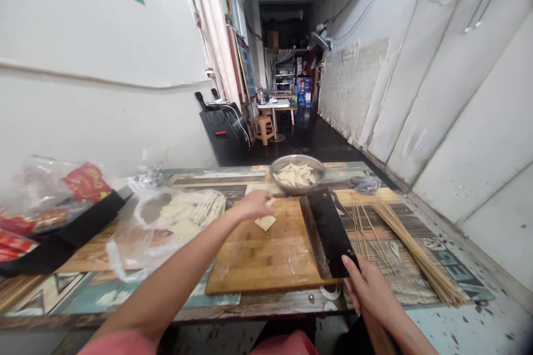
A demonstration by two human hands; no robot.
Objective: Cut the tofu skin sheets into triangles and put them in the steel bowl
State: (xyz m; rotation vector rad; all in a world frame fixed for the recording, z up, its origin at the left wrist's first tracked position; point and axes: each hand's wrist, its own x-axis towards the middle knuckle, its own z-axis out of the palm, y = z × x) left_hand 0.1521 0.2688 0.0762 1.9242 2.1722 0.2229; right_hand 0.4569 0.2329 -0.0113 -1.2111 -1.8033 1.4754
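My left hand (pixel 252 205) reaches over the wooden cutting board (pixel 266 255) and pinches a pale piece of tofu skin (pixel 265 222) that rests on the board. My right hand (pixel 368 288) is at the board's right edge, fingers closed on the handle of a dark cleaver (pixel 328 230) whose blade lies flat along the board. Behind the board stands a metal bowl (pixel 297 163) with several cut pale pieces in it. To the left lies a clear plastic bag (pixel 166 222) with more pale sheets.
A bundle of bamboo skewers (pixel 412 249) lies on the table at the right, near a grey cloth (pixel 363 183). Red and clear packages (pixel 45 199) and a black tray (pixel 70 236) sit at the left. A narrow dark corridor with stools runs beyond the table.
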